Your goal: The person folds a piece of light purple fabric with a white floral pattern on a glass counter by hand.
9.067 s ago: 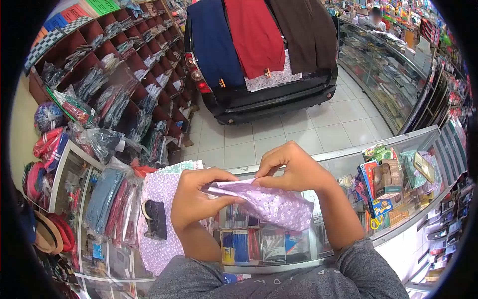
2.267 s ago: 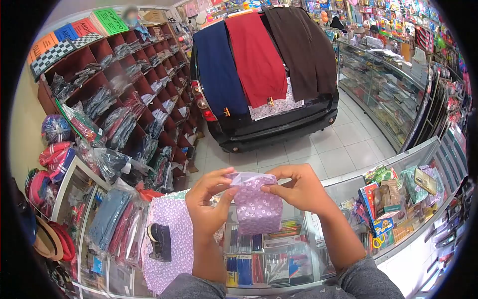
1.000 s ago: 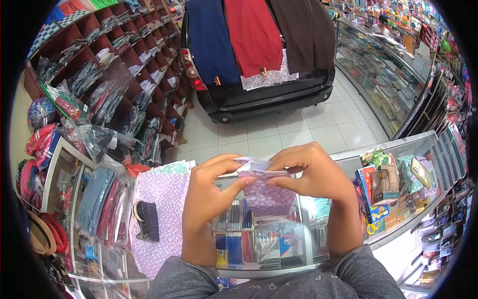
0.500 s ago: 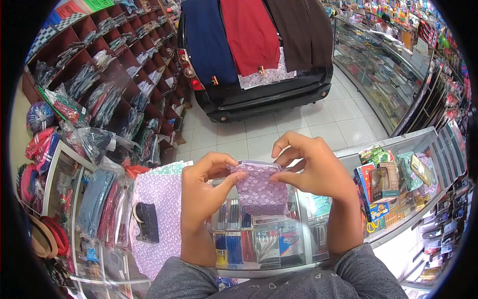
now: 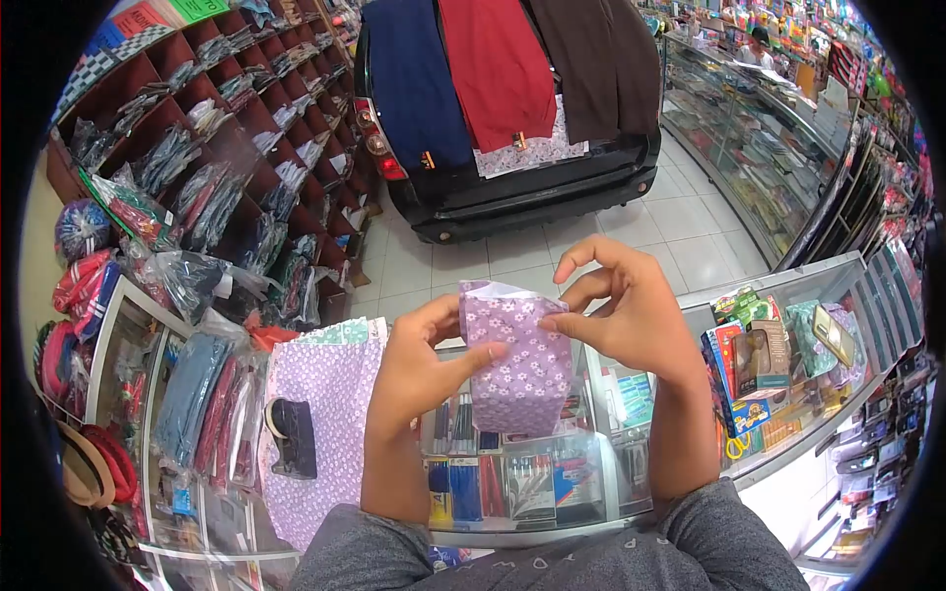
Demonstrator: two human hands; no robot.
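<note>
A small purple paper bag (image 5: 517, 379) with white flowers stands upright between my hands above the glass counter, its white inside showing at the top. My left hand (image 5: 424, 364) grips its left side, thumb across the front and fingers behind. At the upper right edge, my right hand (image 5: 626, 320) pinches the paper with the thumb in front; its index finger is raised and curved apart from the bag. To the left, a black tape dispenser (image 5: 294, 448) lies on a sheet of purple flowered paper (image 5: 330, 394). A green flowered sheet (image 5: 340, 333) shows beyond it.
Pens in packets fill the glass display counter (image 5: 512, 463) below. Small boxes (image 5: 764, 360) and a phone (image 5: 834, 335) lie at right. Bagged clothes (image 5: 192, 394) lie at left beside pigeonhole shelves (image 5: 236, 128). Trousers (image 5: 498, 74) drape over a black car's rear (image 5: 532, 197). A person (image 5: 757, 54) is far right.
The bag now stands taller and its top edge shows open. My left hand has moved slightly right, its thumb lower on the front. My right hand's index finger has lifted away.
</note>
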